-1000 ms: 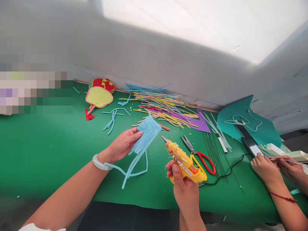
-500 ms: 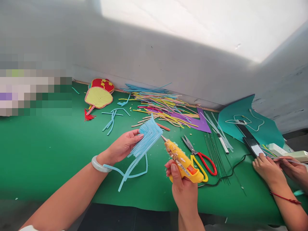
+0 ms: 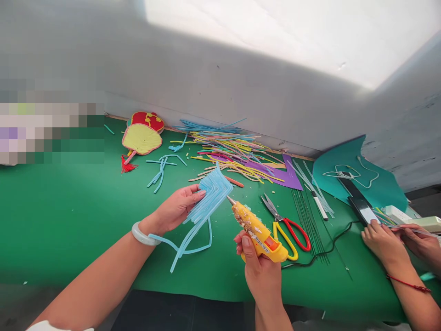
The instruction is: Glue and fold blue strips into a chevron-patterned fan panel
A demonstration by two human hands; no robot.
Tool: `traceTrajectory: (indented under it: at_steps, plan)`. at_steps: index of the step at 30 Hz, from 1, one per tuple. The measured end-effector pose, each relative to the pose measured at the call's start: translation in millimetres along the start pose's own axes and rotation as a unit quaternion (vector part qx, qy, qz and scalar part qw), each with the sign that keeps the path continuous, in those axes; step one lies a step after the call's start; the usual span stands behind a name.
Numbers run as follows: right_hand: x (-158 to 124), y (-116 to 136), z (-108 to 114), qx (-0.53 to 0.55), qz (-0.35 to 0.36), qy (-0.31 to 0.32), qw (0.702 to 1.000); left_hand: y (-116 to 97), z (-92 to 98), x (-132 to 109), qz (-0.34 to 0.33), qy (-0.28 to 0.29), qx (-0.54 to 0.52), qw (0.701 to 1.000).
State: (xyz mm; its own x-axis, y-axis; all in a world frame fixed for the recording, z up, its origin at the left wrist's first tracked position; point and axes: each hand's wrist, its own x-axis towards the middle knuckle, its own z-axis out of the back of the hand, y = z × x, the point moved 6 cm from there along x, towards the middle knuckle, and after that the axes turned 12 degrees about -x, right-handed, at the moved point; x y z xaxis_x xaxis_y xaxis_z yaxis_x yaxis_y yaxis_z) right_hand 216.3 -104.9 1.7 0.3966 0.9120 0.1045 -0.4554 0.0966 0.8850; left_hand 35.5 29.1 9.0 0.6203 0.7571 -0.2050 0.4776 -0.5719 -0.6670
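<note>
My left hand (image 3: 179,209) pinches a light blue piece made of pipe cleaners (image 3: 210,195) laid side by side in bent rows. Several loose blue ends hang from its lower side, one reaching my wrist by the pale bangle. In my right hand (image 3: 260,271) is a yellow hot glue gun (image 3: 257,230), crusted with dried bits near the front. Its metal nozzle points up and left, close to the piece's lower right edge; whether it touches, I cannot tell. Scissors (image 3: 284,220) with one red and one yellow handle lie right of the glue gun.
A heap of coloured pipe cleaners (image 3: 234,149) lies by the wall over purple sheet (image 3: 292,179). Two fan-shaped pieces (image 3: 141,138) are at the back left. A black cord (image 3: 330,250) trails right, past thin wires (image 3: 310,220). A co-worker's hands (image 3: 389,243) work at far right.
The glue gun has shifted slightly left and down, its nozzle moving along the blue piece's edge. My left hand and the blue piece have barely moved.
</note>
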Motion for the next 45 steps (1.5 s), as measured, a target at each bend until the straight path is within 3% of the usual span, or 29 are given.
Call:
traceTrajectory:
  at_steps: [13, 25, 34, 45]
  plan:
    - [-10.3, 11.1, -3.3, -0.011, -0.022, -0.032, 0.999, -1.2, 1.3, 1.0, -0.006, -0.002, -0.009, 1.000]
    - [-4.7, 13.3, -1.6, -0.050, 0.050, -0.019, 0.997, -1.2, 4.7, 1.8, -0.014, -0.002, 0.005, 1.000]
    - [-14.8, 5.3, -7.1, -0.007, -0.025, -0.013, 1.000, -1.6, 5.3, 1.2, -0.017, -0.003, 0.016, 1.000]
    - [-15.2, 2.5, -10.7, 0.002, -0.013, -0.001, 1.000, -1.0, 6.2, 2.0, -0.016, -0.008, 0.023, 1.000]
